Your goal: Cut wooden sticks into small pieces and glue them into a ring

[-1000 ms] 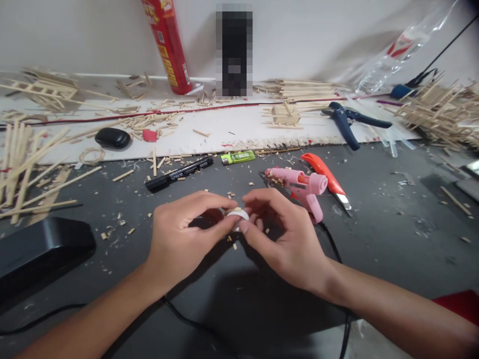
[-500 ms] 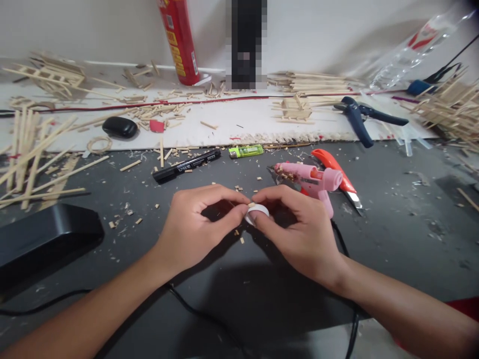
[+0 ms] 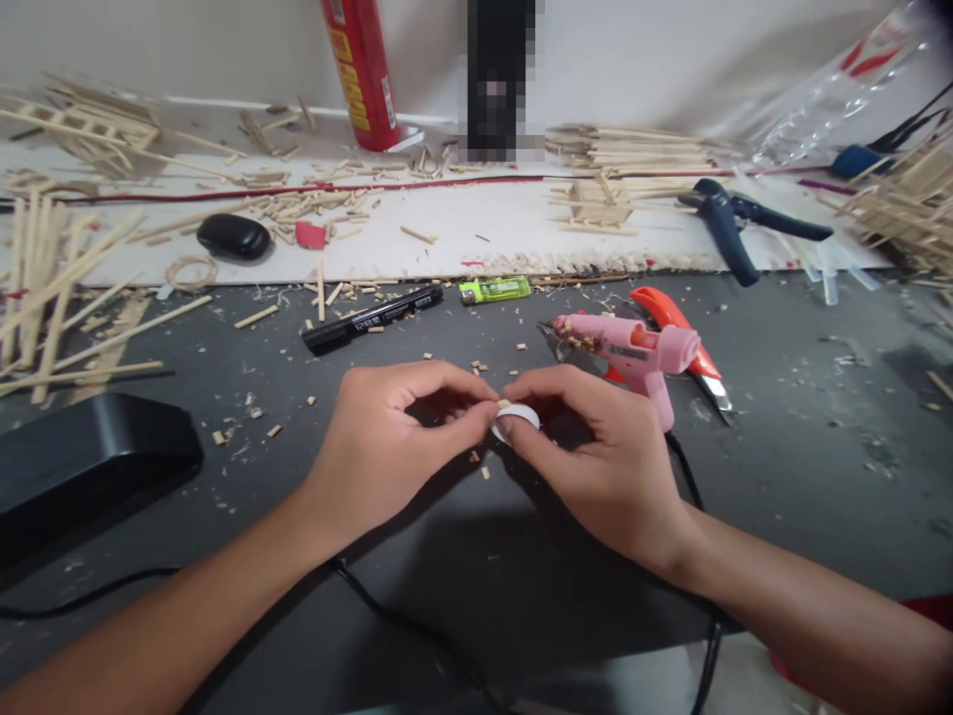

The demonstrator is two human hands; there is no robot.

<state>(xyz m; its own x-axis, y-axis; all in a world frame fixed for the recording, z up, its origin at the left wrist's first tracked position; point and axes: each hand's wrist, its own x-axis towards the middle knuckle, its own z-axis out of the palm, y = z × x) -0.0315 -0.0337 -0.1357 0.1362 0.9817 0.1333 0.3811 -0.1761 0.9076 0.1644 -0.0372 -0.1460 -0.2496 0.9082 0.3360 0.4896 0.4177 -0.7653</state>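
White in colour, a small ring [image 3: 522,410] sits between both hands, over the near middle of the dark table [image 3: 804,497]. The right hand [image 3: 607,447] grips it, thumb across its near face; the left hand [image 3: 391,427] pinches its left edge beside a small wood chip [image 3: 504,403]. Whether the left fingers also hold the chip is hidden. The step looks like setting or adjusting the chip against the rim. The next move likely calls for a steady ring and light fingertip pressure. Right of the hands lies a pink glue gun [image 3: 632,344].
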